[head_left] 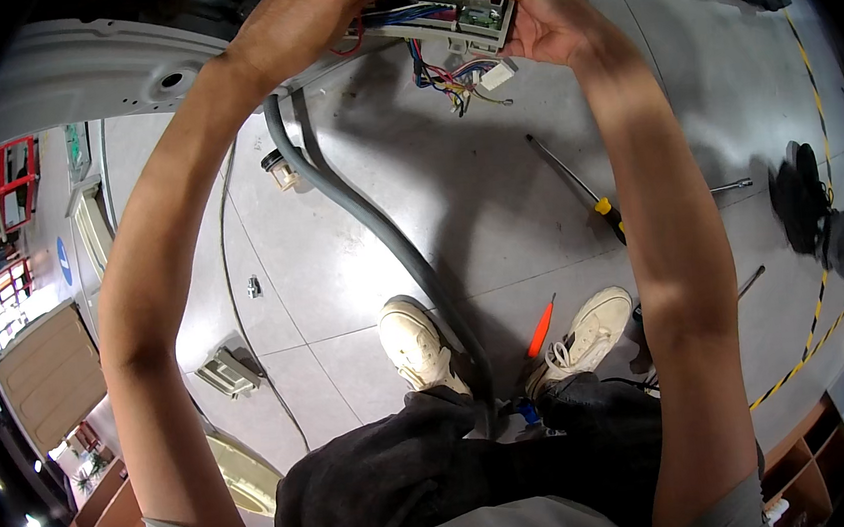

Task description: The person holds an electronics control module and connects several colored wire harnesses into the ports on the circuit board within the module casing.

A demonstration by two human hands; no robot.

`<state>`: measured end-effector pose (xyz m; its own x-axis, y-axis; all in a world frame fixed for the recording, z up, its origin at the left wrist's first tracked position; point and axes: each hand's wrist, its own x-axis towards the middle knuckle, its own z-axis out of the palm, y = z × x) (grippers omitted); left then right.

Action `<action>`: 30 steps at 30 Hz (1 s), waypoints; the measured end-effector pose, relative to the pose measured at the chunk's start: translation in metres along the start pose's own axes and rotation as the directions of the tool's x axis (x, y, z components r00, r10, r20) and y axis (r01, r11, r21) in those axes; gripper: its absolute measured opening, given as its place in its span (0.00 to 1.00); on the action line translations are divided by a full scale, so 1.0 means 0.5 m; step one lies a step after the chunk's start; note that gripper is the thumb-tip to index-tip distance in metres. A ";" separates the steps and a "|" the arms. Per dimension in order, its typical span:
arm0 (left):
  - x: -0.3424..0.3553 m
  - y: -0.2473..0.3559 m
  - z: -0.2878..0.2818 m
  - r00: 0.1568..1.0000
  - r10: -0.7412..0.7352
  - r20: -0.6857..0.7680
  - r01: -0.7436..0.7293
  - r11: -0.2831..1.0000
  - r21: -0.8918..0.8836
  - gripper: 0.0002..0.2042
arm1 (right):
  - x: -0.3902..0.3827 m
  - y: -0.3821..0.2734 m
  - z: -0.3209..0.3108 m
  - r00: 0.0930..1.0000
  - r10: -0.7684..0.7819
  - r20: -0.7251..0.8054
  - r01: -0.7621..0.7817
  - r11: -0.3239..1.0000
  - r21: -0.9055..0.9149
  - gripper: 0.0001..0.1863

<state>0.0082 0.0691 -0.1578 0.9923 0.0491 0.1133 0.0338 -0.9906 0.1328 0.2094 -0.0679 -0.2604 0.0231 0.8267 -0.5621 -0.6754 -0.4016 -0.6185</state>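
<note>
At the top sits an opened grey plastic electronics housing (465,14) with circuit boards and wires in it, at the edge of a white metal appliance panel (104,75). My right hand (546,22) grips the housing's right side. My left hand (315,17) is curled at the housing's left, by red and blue wires (390,15); what its fingers hold is hidden. A bundle of coloured wires with a white connector (498,74) hangs below the housing.
A grey hose (358,219), black-and-yellow screwdriver (605,209), orange tool (541,328), plastic cover (226,371) and filter-like part (281,170) lie on the tiled floor. Another person's dark shoe (795,191) is at right. Wooden shelves (808,486) stand lower right.
</note>
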 end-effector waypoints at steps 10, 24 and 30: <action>-0.013 -0.005 0.017 0.987 -0.133 -0.093 0.110 0.971 -0.212 0.06 | 0.012 0.002 -0.005 1.000 -0.006 -0.010 0.006 1.000 -0.018 0.18; -0.019 0.007 0.027 0.986 0.003 -0.164 -0.014 0.998 -0.061 0.07 | 0.001 0.003 -0.001 0.999 -0.003 -0.042 0.003 1.000 -0.015 0.17; -0.030 -0.003 0.045 0.963 -0.103 -0.248 0.055 0.980 -0.193 0.09 | -0.019 -0.006 0.023 1.000 0.005 -0.016 -0.006 0.999 -0.040 0.18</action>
<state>-0.0040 0.0669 -0.1816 0.9229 0.1812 0.3397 0.0649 -0.9429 0.3267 0.2027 -0.0700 -0.2471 0.0318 0.8181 -0.5742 -0.6458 -0.4216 -0.6365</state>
